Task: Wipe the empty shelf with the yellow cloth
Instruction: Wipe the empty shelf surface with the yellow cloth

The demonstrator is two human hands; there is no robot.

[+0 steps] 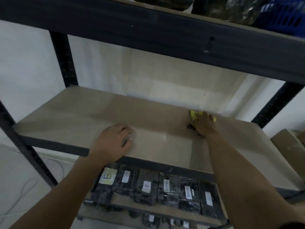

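two bare forearms reach up from the bottom of the view, one on each side. nearest, on the lower shelf [165,207], a row of dark wrapped packs [166,189] sits side by side, each with a pale label, one marked with a b. above them the left hand [112,142] rests palm down on the front edge of the empty shelf [74,118], fingers curled loosely and closed on nothing. further in and to the right, the right hand [204,123] presses flat with its fingers spread over the yellow cloth [194,115], pinning it to the shelf board near the back edge, close to the pale wall [148,71]. only scraps of yellow show past the fingertips. the rest of the beige board lies bare, a bit blurred. black posts [63,58] frame the rack at each side. up top, the dark front beam [148,28] of the upper shelf crosses the view, with dark bundles [231,9] and a blue basket [283,14] sitting on it.
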